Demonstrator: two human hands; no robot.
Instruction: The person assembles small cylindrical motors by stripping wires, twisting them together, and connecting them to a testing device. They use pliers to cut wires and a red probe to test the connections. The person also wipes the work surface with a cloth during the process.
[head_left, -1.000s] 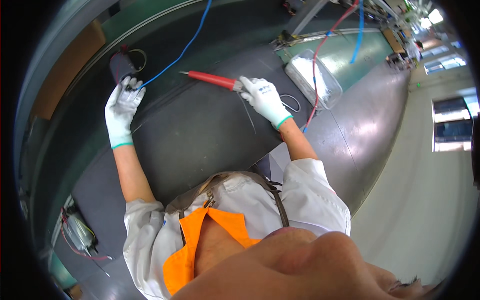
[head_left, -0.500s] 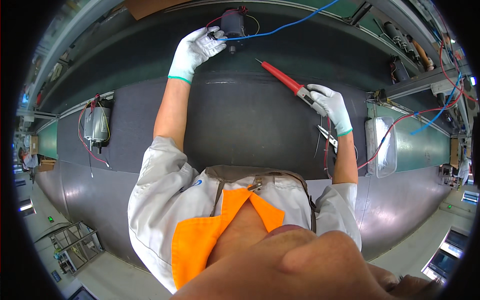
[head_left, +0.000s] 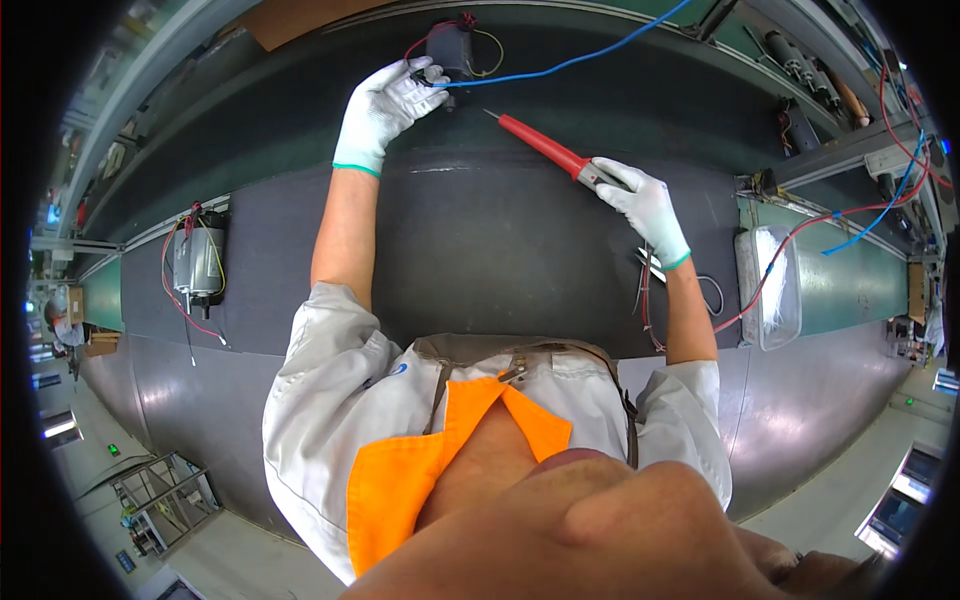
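In a white glove, my left hand [head_left: 388, 108] pinches the dark end of a blue wire [head_left: 560, 68], fingers bent. Right beside its fingertips stands a dark grey cylindrical motor [head_left: 449, 48], with red and yellow-green wires at its far end and its shaft toward me. My gloved right hand [head_left: 645, 205] is closed around the grey grip of a red test probe [head_left: 543, 146]. The probe's bare metal tip points up and left toward the motor, a short way apart from its shaft. Whether the blue wire's end touches the motor I cannot tell.
A second motor [head_left: 199, 258] with loose leads lies at the left. Scissors [head_left: 652, 266] lie beside my right wrist, partly hidden. A clear plastic box [head_left: 790, 315] of white strips stands at the right, crossed by a red cable [head_left: 800, 232]. Metal frame rails edge the bench.
My right hand has carried the probe left and slightly upward, its tip nearer the motor. The far motor has shifted a little left. My left hand stays beside it with the blue wire.
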